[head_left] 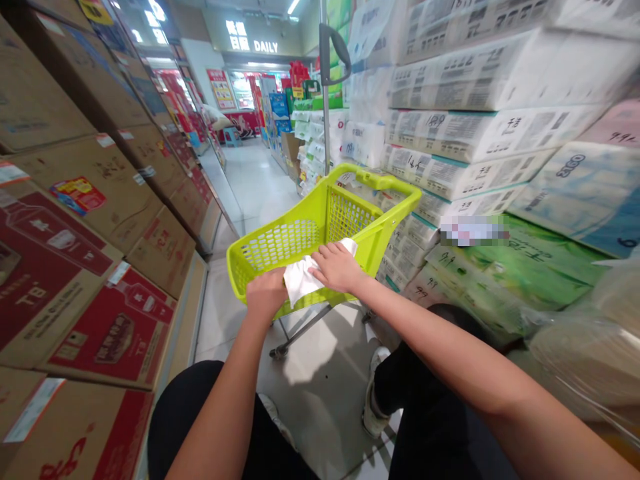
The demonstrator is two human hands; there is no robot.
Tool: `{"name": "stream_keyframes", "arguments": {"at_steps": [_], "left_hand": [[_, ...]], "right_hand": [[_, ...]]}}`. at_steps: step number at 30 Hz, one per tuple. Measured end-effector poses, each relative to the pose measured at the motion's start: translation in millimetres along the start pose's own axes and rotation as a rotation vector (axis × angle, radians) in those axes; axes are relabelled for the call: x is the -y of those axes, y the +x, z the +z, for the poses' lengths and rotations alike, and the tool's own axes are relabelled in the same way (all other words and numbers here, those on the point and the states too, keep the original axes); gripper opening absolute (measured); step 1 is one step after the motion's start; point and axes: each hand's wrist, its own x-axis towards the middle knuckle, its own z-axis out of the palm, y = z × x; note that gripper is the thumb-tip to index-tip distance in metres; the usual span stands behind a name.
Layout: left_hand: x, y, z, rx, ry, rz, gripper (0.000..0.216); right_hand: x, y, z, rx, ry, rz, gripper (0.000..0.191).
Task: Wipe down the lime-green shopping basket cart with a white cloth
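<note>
A yellow-green shopping cart (pixel 280 237) with perforated basket walls stands tilted across my view, close in front of my knees. A crumpled white cloth (pixel 301 281) lies over its near upper edge. My right hand (pixel 337 267) presses this cloth against the edge, fingers curled over it. To the left, my left hand (pixel 266 291) grips the same rim, its fingers wrapped over the edge and partly hidden from me. The left hand's fingertips sit right beside the cloth. The cart's handle (pixel 400 190) is at the right end, apart from both hands.
Stacked cardboard boxes (pixel 95 320) line the left side. Packs of tissue paper (pixel 450 133) rise on the right, with a green pack (pixel 545 260) lower down. A metal pole (pixel 326 127) with a dark grip stands behind the cart. A tiled aisle (pixel 255 177) runs ahead.
</note>
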Motion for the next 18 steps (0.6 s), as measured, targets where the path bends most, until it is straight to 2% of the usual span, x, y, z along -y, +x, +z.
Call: {"name": "stream_keyframes", "arguments": {"at_steps": [4, 9, 13, 15, 18], "left_hand": [[5, 2, -1, 0.031, 0.009, -0.059, 0.046], [21, 9, -3, 0.032, 0.015, -0.083, 0.055], [26, 8, -3, 0.055, 0.019, -0.111, 0.061], [20, 2, -2, 0.017, 0.004, -0.121, 0.058], [0, -8, 2, -0.061, -0.014, -0.148, 0.049]], "right_hand": [[-5, 3, -2, 0.002, 0.019, 0.023, 0.059], [-52, -3, -15, -0.046, -0.082, 0.214, 0.057], [-77, -10, -23, -0.099, -0.127, 0.272, 0.053], [-69, -9, -21, -0.119, -0.132, 0.302, 0.053], [-29, -2, -9, -0.114, -0.074, 0.299, 0.055]]}}
